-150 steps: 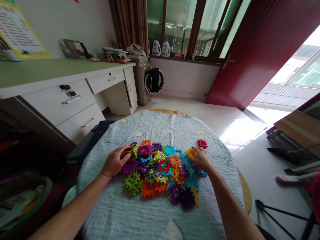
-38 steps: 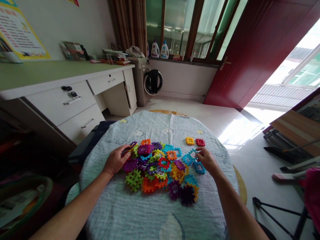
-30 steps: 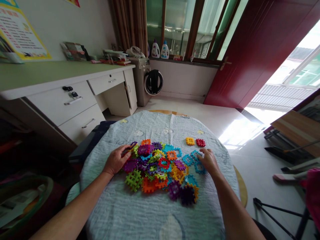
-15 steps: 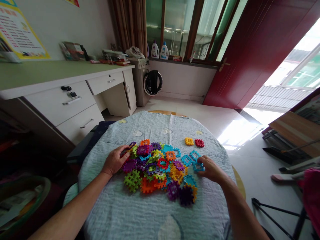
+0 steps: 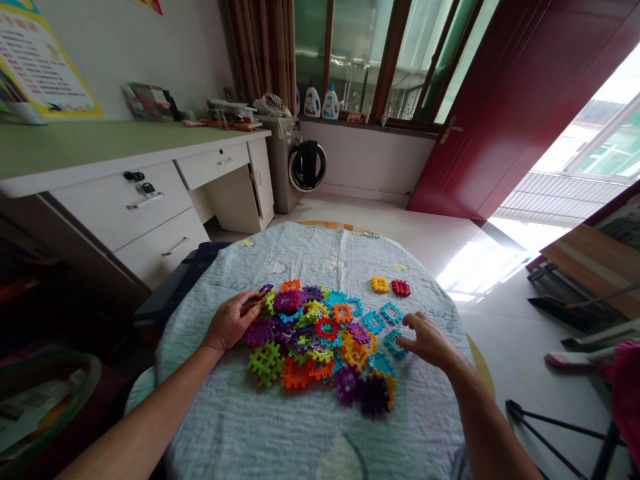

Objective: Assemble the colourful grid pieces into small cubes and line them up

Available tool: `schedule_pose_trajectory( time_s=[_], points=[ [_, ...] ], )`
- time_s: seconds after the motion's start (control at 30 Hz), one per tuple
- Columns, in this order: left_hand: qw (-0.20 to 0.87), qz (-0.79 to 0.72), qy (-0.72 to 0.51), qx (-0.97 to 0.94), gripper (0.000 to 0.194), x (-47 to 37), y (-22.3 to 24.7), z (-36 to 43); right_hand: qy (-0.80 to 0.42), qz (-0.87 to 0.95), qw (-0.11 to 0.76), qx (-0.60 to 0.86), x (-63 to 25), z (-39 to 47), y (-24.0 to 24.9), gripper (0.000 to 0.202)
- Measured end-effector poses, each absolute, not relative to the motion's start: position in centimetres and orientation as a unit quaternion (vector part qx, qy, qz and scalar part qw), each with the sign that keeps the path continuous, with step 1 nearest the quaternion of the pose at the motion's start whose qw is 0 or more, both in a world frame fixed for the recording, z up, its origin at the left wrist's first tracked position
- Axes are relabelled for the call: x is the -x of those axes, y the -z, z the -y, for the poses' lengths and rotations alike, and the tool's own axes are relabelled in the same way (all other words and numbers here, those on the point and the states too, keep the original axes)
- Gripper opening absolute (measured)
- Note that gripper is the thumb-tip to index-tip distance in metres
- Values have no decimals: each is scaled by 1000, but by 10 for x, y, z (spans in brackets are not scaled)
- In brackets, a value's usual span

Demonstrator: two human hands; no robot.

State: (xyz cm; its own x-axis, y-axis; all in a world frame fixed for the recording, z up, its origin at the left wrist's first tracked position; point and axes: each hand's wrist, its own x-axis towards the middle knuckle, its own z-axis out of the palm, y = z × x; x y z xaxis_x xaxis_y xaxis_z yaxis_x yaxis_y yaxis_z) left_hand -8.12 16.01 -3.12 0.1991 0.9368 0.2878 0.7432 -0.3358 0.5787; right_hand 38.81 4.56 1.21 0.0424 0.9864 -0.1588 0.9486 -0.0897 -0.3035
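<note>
Plastic pieces [image 5: 317, 335] on pale cloth [image 5: 280, 427]; left fingers [image 5: 245, 298] curled, grip unclear; right fingers [image 5: 414, 321] parted, empty; washer [image 5: 287, 163] beyond.

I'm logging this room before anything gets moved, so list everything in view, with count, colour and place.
Piled lattice pieces: many, uncountable, multicoloured, mid-cloth
Blue frames: three, right of pile
Yellow piece: one, beyond frames
Red piece: one, beside yellow
Cloth: one, pale blue, over table
Desk: one, green-topped, left; clutter on top, partly unclear
Poster: one, yellow-edged, left wall
Curtain: one, brown, by window
Washing machine: one, grey, beyond desk
White bottles: two, windowsill
Door: one, red, right
Bin-like container: one, dark, lower left
Far-right items: too cropped to count
Left hand: one, bare, pile's left edge
Right hand: one, bare, beside nearest blue frame
</note>
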Motion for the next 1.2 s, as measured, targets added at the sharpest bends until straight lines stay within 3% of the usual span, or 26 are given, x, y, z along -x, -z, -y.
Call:
schedule_pose_trajectory(
  time_s=[0.1, 0.27, 0.57, 0.8, 1.2],
  points=[
    [159, -553, -308, -757, 45, 81, 30, -160, -173, 668, 19, 724, -378, -44, -10, 47],
    [157, -552, -311, -758, 44, 80, 28, -159, -172, 672, 9, 720, -374, -48, -9, 37],
    [163, -556, -302, -757, 46, 81, 29, -159, -36, 612, 154, 775, -376, -78, -9, 51],
    [164, -554, -302, -758, 46, 80, 27, -158, -79, 608, 105, 783, -376, -89, 10, 52],
    [151, -547, -305, -765, 43, 81, 31, -159, -79, 603, 100, 787, -373, -90, 15, 52]
  ],
)
